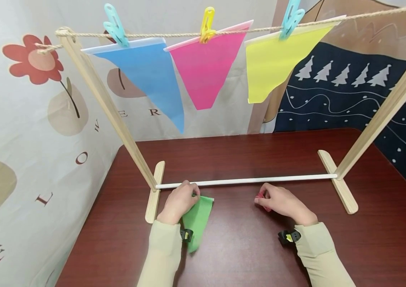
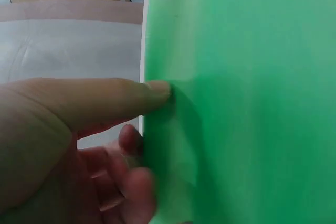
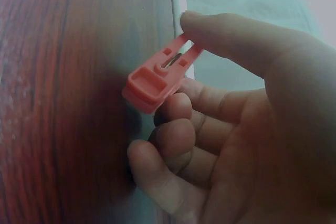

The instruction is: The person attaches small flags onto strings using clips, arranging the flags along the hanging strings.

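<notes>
My left hand (image 1: 180, 202) pinches the white-edged top of a green pennant (image 1: 199, 223), which hangs down beside the wrist, over the tabletop. Up close in the left wrist view, the thumb (image 2: 121, 97) lies across the edge of the green sheet (image 2: 257, 103). Farther right, just in front of the white rod, my right hand (image 1: 283, 202) holds a red clothespin (image 3: 152, 80) between thumb and fingers. That clothespin is mostly covered by the fingers in the head view. A gap of bare table separates the two hands.
A twine line (image 1: 174, 35) runs between wooden posts (image 1: 106, 105) above the hands. Blue (image 1: 149, 67), pink (image 1: 208, 65) and yellow pennants (image 1: 278, 59) hang from it on clothespins. A white rod (image 1: 246, 181) joins the stand's feet on the brown table (image 1: 238, 247).
</notes>
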A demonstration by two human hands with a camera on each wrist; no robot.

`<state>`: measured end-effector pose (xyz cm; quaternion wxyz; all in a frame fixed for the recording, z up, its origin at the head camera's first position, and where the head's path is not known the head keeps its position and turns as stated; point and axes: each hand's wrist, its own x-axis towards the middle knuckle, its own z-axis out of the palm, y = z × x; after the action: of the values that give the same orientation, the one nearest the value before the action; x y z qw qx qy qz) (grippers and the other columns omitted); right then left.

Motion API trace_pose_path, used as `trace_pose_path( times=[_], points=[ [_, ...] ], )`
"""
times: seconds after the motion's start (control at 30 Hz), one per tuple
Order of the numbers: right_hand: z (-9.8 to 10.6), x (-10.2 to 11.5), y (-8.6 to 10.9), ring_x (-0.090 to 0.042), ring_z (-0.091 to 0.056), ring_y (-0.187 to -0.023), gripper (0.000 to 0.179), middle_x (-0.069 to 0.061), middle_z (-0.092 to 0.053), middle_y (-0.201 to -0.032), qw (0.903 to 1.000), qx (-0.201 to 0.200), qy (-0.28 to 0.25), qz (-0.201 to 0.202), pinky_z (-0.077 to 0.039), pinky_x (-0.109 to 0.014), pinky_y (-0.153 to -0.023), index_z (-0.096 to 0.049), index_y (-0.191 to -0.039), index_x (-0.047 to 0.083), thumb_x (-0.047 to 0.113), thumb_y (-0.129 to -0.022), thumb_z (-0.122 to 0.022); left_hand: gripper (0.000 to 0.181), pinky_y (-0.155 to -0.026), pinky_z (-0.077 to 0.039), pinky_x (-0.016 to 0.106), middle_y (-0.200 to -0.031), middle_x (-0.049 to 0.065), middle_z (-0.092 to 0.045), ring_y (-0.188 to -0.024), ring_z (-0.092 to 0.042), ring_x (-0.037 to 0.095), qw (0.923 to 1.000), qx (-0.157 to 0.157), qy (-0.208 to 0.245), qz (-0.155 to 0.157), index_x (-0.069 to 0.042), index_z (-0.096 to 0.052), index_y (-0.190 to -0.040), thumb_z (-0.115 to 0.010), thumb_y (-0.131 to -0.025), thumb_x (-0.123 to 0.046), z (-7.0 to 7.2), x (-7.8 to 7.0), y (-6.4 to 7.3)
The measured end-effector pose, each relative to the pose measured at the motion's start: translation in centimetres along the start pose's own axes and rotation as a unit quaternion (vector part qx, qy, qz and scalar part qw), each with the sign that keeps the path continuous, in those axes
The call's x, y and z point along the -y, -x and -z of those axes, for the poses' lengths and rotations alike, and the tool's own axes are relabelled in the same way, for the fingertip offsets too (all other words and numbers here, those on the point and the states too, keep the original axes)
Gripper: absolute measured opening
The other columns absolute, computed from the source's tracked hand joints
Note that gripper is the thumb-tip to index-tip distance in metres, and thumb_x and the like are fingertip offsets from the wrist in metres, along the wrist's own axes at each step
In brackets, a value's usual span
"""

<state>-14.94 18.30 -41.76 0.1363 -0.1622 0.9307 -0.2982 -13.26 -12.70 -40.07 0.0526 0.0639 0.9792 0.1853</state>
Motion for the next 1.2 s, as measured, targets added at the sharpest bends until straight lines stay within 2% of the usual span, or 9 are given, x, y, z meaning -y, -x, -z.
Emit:
trace_pose_path(
  times=[0.17, 0.33, 0.43, 0.57, 0.7, 0.77, 0.97, 1.2],
  points=[
    [0.05, -0.15, -0.09, -0.01, -0.048, -0.053, 0.024, 0.005, -0.053, -0.058, 0.9999, -0.004, -0.01, 0.001, -0.038, -0.026, -0.054, -0.052, -0.09, 0.014, 0.036, -0.085, -0.061, 0.003, -0.058, -0.04, 0.029, -0.094, 0.0, -0.056, -0.063, -0.047, 0.014, 0.9998, -0.006, 0.017, -0.011, -0.019, -0.06, -0.089, -0.06, -0.086, -0.021, -0.03, -0.08, -0.19],
    [0.16, -0.13, -0.08, -0.009, -0.049, -0.053, 0.024, 0.006, -0.055, -0.058, 1.0, -0.006, -0.008, -0.001, -0.038, -0.025, -0.055, -0.051, -0.088, 0.016, 0.037, -0.085, -0.061, 0.004, -0.057, -0.039, 0.029, -0.079, -0.004, -0.061, -0.06, -0.048, 0.013, 0.9995, -0.021, 0.022, -0.011, -0.021, -0.057, -0.09, -0.057, -0.087, -0.022, -0.03, -0.05, -0.39],
    [0.32, -0.1, -0.04, -0.009, -0.049, -0.053, 0.025, 0.006, -0.055, -0.059, 0.9999, -0.01, -0.013, 0.001, -0.038, -0.024, -0.055, -0.051, -0.089, 0.015, 0.037, -0.085, -0.061, 0.005, -0.056, -0.039, 0.028, -0.078, -0.006, -0.061, -0.059, -0.048, 0.011, 0.9985, -0.04, 0.031, -0.02, -0.021, -0.054, -0.089, -0.057, -0.087, -0.024, 0.0, -0.06, -0.49],
    [0.55, -0.12, 0.0, -0.009, -0.048, -0.053, 0.027, 0.006, -0.054, -0.06, 0.9996, -0.02, -0.016, 0.007, -0.038, -0.025, -0.054, -0.051, -0.092, 0.013, 0.037, -0.085, -0.061, 0.009, -0.051, -0.036, 0.027, -0.068, -0.006, -0.053, -0.054, -0.043, 0.011, 0.9973, -0.054, 0.041, -0.027, -0.021, -0.05, -0.087, -0.058, -0.086, -0.024, 0.09, -0.05, -0.58],
    [0.64, -0.1, 0.0, -0.009, -0.048, -0.054, 0.026, 0.006, -0.054, -0.061, 0.9994, -0.028, -0.014, 0.014, -0.038, -0.024, -0.054, -0.051, -0.093, 0.014, 0.036, -0.085, -0.062, 0.012, -0.048, -0.032, 0.027, -0.059, -0.005, -0.041, -0.051, -0.037, 0.012, 0.9976, -0.044, 0.046, -0.025, -0.019, -0.049, -0.086, -0.06, -0.085, -0.023, 0.13, -0.05, -0.65],
    [0.66, -0.09, -0.01, -0.009, -0.048, -0.055, 0.025, 0.007, -0.054, -0.061, 0.9993, -0.029, -0.015, 0.015, -0.038, -0.024, -0.054, -0.051, -0.093, 0.015, 0.036, -0.085, -0.062, 0.011, -0.051, -0.034, 0.028, -0.063, -0.005, -0.045, -0.053, -0.039, 0.012, 0.9979, -0.041, 0.042, -0.029, -0.019, -0.051, -0.086, -0.061, -0.084, -0.022, 0.11, -0.07, -0.65],
    [0.77, -0.09, 0.02, -0.01, -0.048, -0.055, 0.025, 0.005, -0.054, -0.063, 0.9992, -0.027, -0.026, 0.017, -0.039, -0.025, -0.053, -0.051, -0.094, 0.014, 0.034, -0.085, -0.062, 0.007, -0.063, -0.042, 0.03, -0.089, -0.006, -0.058, -0.067, -0.049, 0.012, 0.9982, -0.038, 0.023, -0.04, -0.021, -0.058, -0.09, -0.061, -0.086, -0.015, 0.03, -0.07, -0.56],
    [0.66, -0.06, -0.07, -0.011, -0.051, -0.055, 0.024, 0.003, -0.056, -0.066, 0.9988, -0.016, -0.044, 0.012, -0.042, -0.026, -0.053, -0.051, -0.095, 0.014, 0.033, -0.086, -0.062, 0.018, -0.058, -0.04, 0.027, -0.092, -0.006, -0.06, -0.064, -0.047, 0.011, 0.9971, -0.04, 0.027, -0.059, -0.02, -0.069, -0.096, -0.057, -0.087, -0.009, -0.03, 0.0, -0.52]
  ],
)
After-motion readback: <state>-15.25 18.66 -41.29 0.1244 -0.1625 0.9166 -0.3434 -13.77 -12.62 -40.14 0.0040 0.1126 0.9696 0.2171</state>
